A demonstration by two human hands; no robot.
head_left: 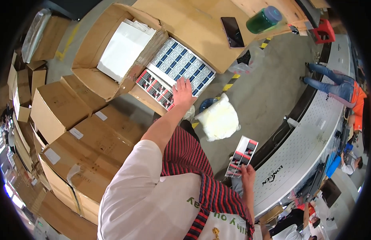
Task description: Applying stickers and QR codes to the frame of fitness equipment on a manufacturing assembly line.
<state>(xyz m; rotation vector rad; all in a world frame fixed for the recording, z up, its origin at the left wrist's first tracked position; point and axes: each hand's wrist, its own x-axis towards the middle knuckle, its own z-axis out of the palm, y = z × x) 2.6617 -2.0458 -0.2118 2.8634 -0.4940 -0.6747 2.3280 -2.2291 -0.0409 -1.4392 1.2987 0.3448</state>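
My left hand [183, 93] lies palm down with fingers stretched out, over the border between two stacks of printed label sheets. One stack [175, 60] is white with rows of blue and grey labels. Beside it lies a narrower stack of red, black and white label sheets [151, 86]. At my right side, my right hand [248, 176] pinches the lower end of a strip of red, black and white labels [246, 150], held away from the stacks. My thumb shows on its printed face; the fingers behind it are mostly hidden.
An open carton [95, 44] with white sheets [123, 50] stands left of the stacks. A phone [232, 32] and a green bottle [259, 22] rest on the cardboard surface. Closed cartons [97, 140] fill the left. A white bag [219, 120] and a grey conveyor [291, 164] are rightward; people work beyond.
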